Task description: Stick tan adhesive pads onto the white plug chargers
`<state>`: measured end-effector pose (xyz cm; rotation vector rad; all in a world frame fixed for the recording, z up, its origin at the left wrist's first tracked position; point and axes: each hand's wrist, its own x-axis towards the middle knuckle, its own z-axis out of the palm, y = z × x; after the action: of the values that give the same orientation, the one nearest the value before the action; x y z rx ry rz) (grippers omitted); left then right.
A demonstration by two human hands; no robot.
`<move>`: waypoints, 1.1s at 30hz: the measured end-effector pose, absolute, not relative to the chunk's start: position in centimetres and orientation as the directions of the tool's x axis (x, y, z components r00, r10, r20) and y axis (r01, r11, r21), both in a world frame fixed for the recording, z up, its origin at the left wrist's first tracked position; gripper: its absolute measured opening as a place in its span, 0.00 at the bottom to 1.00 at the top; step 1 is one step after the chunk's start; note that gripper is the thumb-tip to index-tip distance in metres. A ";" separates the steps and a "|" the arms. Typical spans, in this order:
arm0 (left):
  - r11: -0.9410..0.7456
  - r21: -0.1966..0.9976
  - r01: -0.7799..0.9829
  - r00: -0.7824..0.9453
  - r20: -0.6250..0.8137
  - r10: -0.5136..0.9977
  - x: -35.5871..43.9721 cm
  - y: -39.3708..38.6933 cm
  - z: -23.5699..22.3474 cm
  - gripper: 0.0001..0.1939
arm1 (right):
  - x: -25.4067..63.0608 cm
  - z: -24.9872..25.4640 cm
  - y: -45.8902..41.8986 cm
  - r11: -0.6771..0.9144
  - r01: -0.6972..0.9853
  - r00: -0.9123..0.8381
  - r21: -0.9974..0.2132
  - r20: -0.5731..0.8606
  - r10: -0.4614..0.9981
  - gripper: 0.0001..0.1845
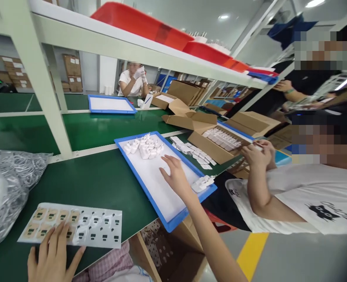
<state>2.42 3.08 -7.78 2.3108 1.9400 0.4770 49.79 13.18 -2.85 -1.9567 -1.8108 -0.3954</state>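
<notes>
My left hand (52,254) lies with its fingers spread on the lower edge of a sheet of labels (99,227), which has tan-backed spots on its left part and small dark marks. My right hand (175,176) reaches over a blue-rimmed tray (139,184) with a white bottom. Its fingers are apart and nothing shows in them. Just beyond the fingertips is a heap of small white power adapters (149,148). A smaller group of white adapters (202,183) sits at the tray's right corner, beside my forearm.
A clear bag of coiled cables (5,192) lies at the left. To the right, flat white pieces (191,150) lie by a carton of white items (220,139), where a co-worker's hands (258,154) are busy. A shelf post (40,78) rises at left; an open box (188,258) stands below.
</notes>
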 end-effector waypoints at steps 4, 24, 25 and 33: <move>-0.183 0.311 0.933 0.147 0.135 0.980 1.3 5.6 -8.0 0.34 | 47.9 -2.4 21.1 0.082 0.997 -0.075 -0.003 0.385 0.920 0.25; -0.134 0.692 0.709 0.207 -0.024 0.978 1.4 7.6 -2.3 0.26 | 45.0 1.0 20.0 0.246 0.969 -0.239 0.035 0.404 0.883 0.18; -0.121 0.776 0.619 0.215 -0.020 0.976 2.0 7.1 -1.9 0.27 | 43.7 1.6 18.7 0.271 0.963 -0.243 -0.001 0.438 0.866 0.22; -0.188 0.709 -0.679 -0.051 0.210 0.976 8.1 4.9 -1.6 0.43 | 21.6 5.3 9.0 0.818 0.349 -0.574 -0.457 0.586 0.572 0.10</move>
<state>8.11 4.94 -1.56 0.7901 0.5057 1.6032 21.58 9.02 5.26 -0.6721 -2.2349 0.3758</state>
